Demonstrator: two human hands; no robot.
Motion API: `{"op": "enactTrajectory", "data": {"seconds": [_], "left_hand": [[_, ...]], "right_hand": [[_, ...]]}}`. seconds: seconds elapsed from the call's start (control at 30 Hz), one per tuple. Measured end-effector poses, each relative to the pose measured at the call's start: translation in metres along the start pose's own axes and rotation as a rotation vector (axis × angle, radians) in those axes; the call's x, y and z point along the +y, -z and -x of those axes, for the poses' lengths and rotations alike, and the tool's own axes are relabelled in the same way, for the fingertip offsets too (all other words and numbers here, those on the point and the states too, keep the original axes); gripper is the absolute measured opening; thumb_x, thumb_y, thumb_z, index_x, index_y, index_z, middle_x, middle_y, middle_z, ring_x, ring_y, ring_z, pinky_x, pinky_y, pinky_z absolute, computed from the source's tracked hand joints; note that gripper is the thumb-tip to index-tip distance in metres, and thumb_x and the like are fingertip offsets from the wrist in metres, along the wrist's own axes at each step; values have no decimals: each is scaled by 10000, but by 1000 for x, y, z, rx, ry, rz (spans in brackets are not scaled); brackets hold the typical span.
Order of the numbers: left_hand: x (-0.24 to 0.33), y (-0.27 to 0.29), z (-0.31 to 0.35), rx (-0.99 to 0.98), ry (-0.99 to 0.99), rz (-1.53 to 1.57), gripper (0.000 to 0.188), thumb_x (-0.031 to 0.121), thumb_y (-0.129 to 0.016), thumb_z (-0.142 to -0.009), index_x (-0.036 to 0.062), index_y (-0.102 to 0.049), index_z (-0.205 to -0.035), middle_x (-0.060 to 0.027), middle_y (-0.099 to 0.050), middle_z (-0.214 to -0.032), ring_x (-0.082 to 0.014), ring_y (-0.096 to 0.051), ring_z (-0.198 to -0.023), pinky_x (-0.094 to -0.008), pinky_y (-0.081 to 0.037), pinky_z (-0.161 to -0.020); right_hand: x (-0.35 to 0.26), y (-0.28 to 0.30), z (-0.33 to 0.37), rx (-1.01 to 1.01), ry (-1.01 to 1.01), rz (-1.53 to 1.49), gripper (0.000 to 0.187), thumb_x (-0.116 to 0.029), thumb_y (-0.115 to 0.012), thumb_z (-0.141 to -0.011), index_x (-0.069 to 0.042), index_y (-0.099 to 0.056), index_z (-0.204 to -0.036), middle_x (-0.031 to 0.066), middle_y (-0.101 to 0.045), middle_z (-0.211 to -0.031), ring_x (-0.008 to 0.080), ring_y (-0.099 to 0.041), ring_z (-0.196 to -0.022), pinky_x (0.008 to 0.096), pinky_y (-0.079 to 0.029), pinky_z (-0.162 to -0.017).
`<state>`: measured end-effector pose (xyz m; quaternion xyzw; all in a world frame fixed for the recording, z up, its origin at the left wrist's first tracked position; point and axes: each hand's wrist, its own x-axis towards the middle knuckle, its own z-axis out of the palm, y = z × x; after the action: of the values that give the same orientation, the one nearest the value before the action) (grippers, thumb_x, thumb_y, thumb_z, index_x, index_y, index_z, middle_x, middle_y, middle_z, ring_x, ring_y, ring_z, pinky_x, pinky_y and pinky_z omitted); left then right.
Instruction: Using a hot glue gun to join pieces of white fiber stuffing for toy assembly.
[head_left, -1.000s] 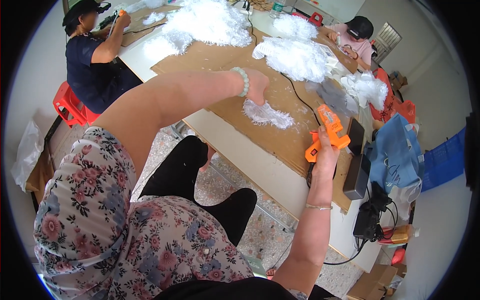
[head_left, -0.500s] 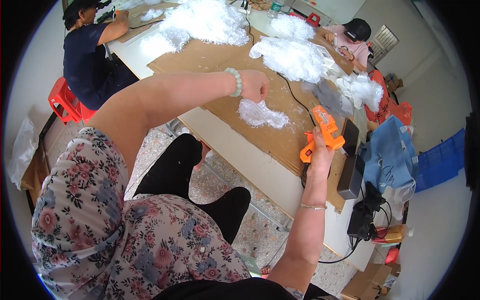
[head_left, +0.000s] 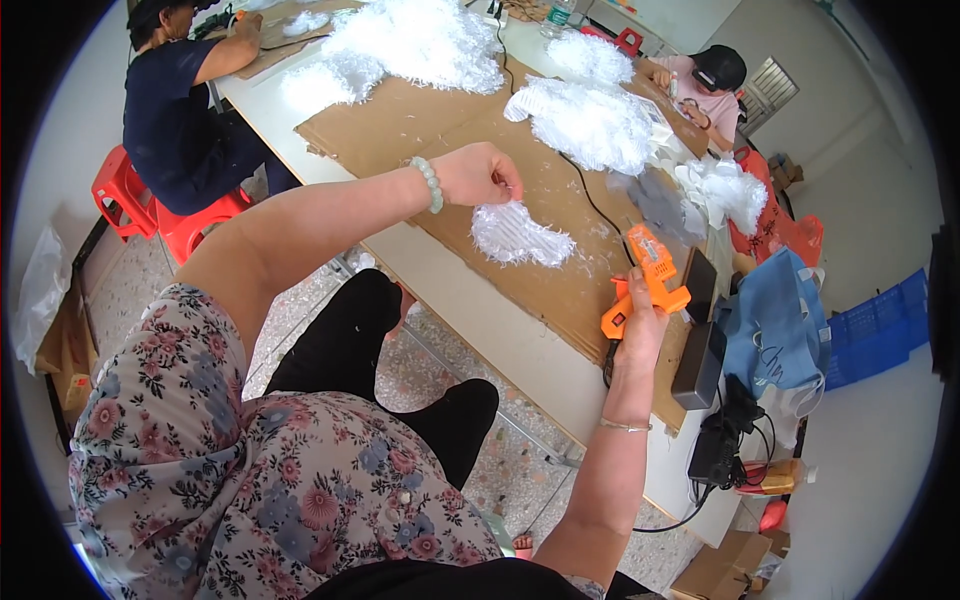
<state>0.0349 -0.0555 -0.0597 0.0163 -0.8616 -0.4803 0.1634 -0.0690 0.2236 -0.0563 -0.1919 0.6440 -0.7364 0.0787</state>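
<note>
My left hand (head_left: 480, 175), with a beaded bracelet at the wrist, is pinched closed just above a white fringed piece (head_left: 520, 237). Its fingertips meet or nearly meet the upper edge of that piece; what they pinch is too small to tell. The piece lies on brown cardboard (head_left: 430, 128), ribbed side showing. To the right, my right hand (head_left: 643, 318) is wrapped around an orange glue gun (head_left: 652, 270). The gun's front end points away from me, over the cardboard, and its cord runs down beside my wrist.
Heaps of white fringe (head_left: 415, 50) and more white pieces (head_left: 595, 125) cover the far table. Dark boxes (head_left: 700, 365), a blue bag (head_left: 775, 320) and black adapters (head_left: 715, 445) crowd the right edge. A black cord (head_left: 590, 195) crosses the cardboard. Two people (head_left: 185, 110) sit at the far side.
My left hand has shifted slightly left, its fist now opened into a fingertip pinch. More of the white piece shows and it has turned a little. The right hand still holds the glue gun.
</note>
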Motion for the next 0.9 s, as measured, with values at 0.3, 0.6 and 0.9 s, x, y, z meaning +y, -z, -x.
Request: {"op": "enactTrajectory", "data": {"seconds": [0.3, 0.6, 0.9], "left_hand": [[25, -6, 20, 150, -297, -223, 99, 16, -628, -744, 26, -660, -837, -125, -626, -784, -258, -601, -679, -320, -476, -615], [34, -24, 18, 315, -199, 97, 84, 25, -625, -775, 22, -663, -850, -73, -633, -745, -139, -579, -637, -267, -464, -583], [54, -78, 5, 273, 61, 432, 111, 43, -623, -808, 2, -644, -910, 7, -599, -744, -36, -527, -671, -192, -433, -597]], "right_hand": [[-1, 5, 0, 11, -55, 49, 250, -161, -623, -849, -27, -571, -1054, 33, -615, -900, 105, -572, -806, 234, -440, -737], [0, 8, -1, 26, -19, -20, 298, -204, -669, -826, -30, -578, -1049, 40, -622, -872, 111, -580, -741, 241, -467, -676], [-9, 4, 2, -43, -88, -255, 364, -182, -695, -794, -32, -524, -1079, 74, -610, -876, 165, -605, -670, 280, -510, -596]]}}
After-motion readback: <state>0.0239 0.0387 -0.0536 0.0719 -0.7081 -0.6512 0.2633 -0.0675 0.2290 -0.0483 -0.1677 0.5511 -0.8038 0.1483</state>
